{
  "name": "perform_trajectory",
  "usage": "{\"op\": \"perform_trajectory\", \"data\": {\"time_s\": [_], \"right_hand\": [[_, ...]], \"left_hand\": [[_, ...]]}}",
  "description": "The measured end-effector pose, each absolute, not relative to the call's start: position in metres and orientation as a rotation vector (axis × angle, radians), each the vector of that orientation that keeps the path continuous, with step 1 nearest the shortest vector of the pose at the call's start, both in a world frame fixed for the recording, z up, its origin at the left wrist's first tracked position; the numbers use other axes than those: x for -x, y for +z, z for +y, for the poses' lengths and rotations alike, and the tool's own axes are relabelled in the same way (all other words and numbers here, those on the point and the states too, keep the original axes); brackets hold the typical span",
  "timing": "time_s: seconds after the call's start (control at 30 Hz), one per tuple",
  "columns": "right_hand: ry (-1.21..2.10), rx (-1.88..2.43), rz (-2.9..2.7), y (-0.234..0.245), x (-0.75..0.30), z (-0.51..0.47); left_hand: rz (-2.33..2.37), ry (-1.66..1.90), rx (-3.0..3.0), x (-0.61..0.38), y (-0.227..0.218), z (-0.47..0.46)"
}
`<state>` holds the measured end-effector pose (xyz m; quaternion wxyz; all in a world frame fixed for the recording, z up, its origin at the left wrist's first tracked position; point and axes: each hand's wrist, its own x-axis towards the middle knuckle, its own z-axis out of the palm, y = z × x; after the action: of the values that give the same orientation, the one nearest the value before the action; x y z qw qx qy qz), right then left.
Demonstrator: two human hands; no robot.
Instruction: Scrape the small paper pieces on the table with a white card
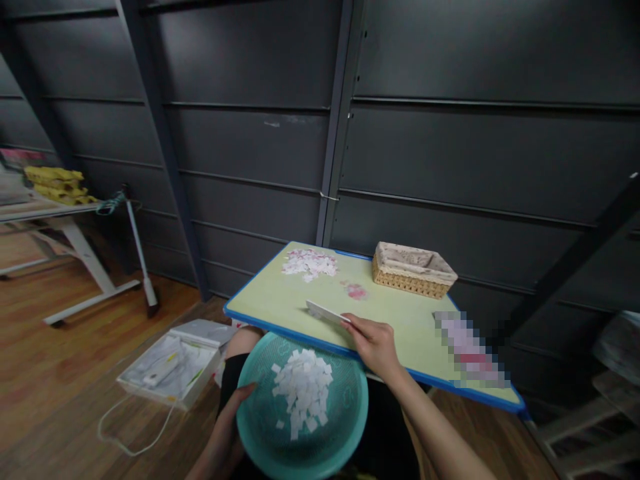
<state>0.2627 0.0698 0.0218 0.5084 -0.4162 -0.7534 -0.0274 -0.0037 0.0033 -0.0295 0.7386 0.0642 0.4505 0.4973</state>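
A round teal plastic basket (350, 427) rests on my lap, with a heap of small white paper pieces (303, 387) inside. My left hand (237, 403) is closed on its left rim, the thumb showing over the edge. Above the near part of the table my right hand (373, 340) pinches one end of a thin, flat white card-like piece (325, 312), which points to the left; its exact kind is not clear. Farther back lies a pile of whitish and pinkish paper scraps (310, 263) on the low yellow table (270, 290) with a blue edge.
A cloth-lined wicker basket (413, 270) stands at the table's back right. Near the right edge lies a blurred-out pinkish item (470, 350). On the floor at left is an open white box (170, 367) with a cord. A dark panelled wall (260, 153) rises behind.
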Motion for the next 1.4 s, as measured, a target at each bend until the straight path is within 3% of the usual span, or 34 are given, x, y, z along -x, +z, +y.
{"op": "perform_trajectory", "data": {"time_s": [0.4,0.67,0.83,1.4], "right_hand": [[0.041,1.014,-1.705,0.027,-0.251,0.028],[-0.002,1.217,-1.572,0.069,-0.268,0.124],[0.017,1.268,-1.643,0.071,-0.268,0.186],[-0.171,1.385,-1.674,0.056,-0.261,0.186]], "left_hand": [[1.000,1.121,-0.185,0.007,-0.030,0.005],[1.100,1.171,-0.240,0.007,-0.034,0.005],[1.184,1.175,-0.232,0.009,-0.042,0.008],[1.125,1.148,-0.196,0.003,-0.057,-0.002]]}}
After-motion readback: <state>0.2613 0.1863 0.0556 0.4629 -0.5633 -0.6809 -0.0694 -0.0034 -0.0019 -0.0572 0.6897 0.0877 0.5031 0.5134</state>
